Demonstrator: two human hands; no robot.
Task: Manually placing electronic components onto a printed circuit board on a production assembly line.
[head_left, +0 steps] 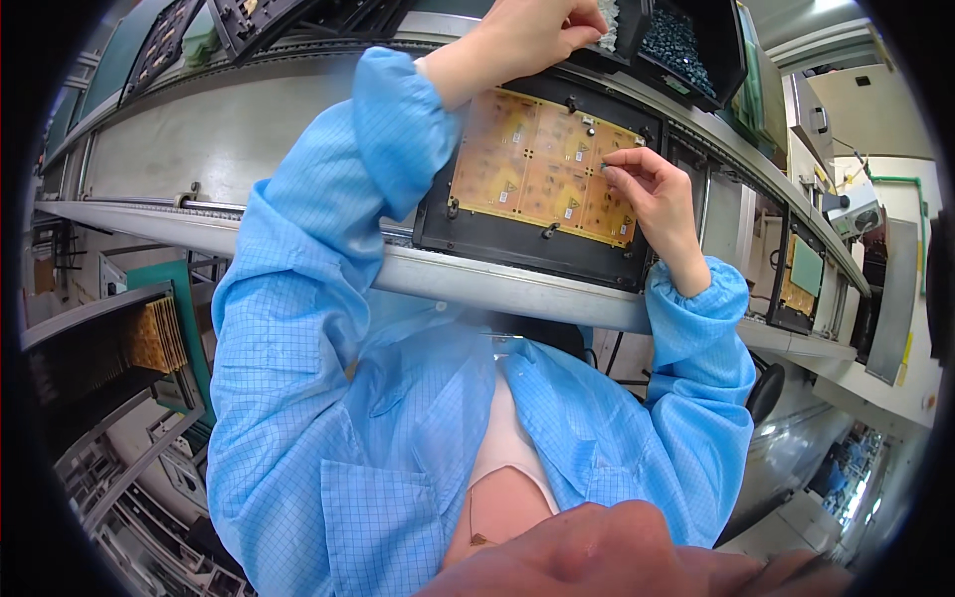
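A yellow-brown circuit board panel (487, 169) lies in a black carrier frame (487, 239) in front of me. A few small parts stand on it near its far right side. My right hand (657, 194) is over the board's right part, thumb and forefinger pinched on a small blue-green component (604, 167) close to the surface. Beyond the board's far edge, my left hand (542, 35) reaches to a compartment of small white parts (610, 22). Its fingers are curled together, and what they hold, if anything, is hidden.
Beside the white parts, a black bin (734, 60) contains many small blue components. The carrier sits between metal conveyor rails (517, 287). Another carrier (791, 313) with a board is farther right. A rack (85, 328) with several upright boards (159, 336) stands at left.
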